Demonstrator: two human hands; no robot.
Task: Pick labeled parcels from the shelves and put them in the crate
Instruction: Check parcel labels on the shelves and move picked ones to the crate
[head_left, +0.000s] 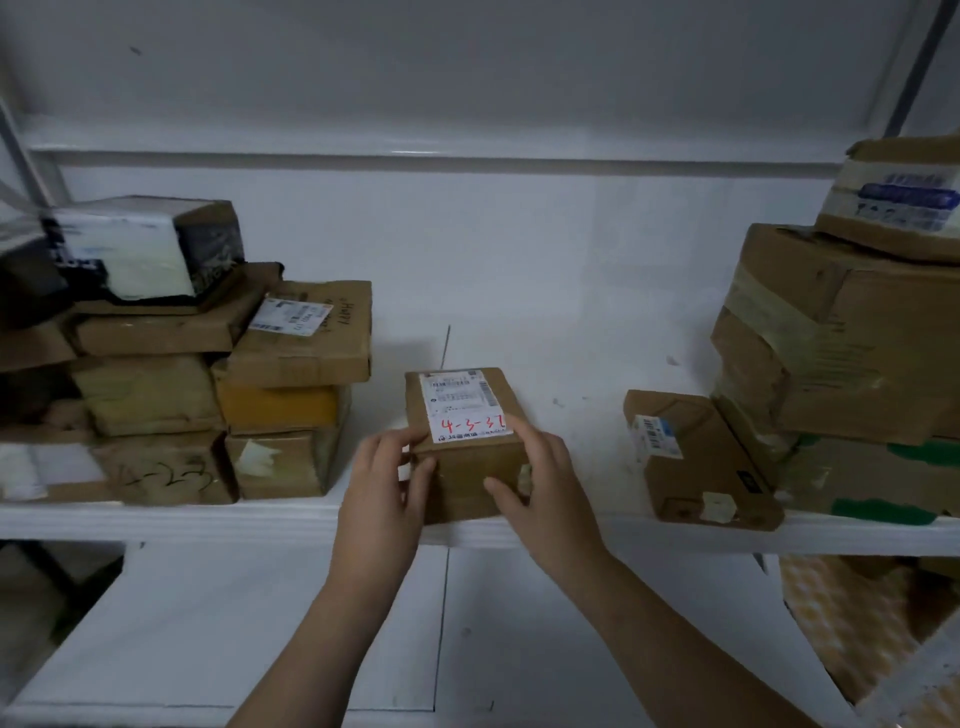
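Observation:
A small brown cardboard parcel (467, 415) stands at the front edge of the white shelf (291, 519), in the middle. Its top carries a white label with red handwritten "4-3-3". My left hand (384, 493) grips its left front corner, thumb on the top edge. My right hand (540, 483) grips its right side, fingers over the label's corner and thumb across the front face. The crate is not in view.
Left of the parcel, several brown boxes (296, 384) are stacked, with a black-and-white package (140, 254) on top. To the right lie a flat labeled box (696, 457) and a tall pile of large cartons (841, 338). A lower shelf (208, 649) shows below.

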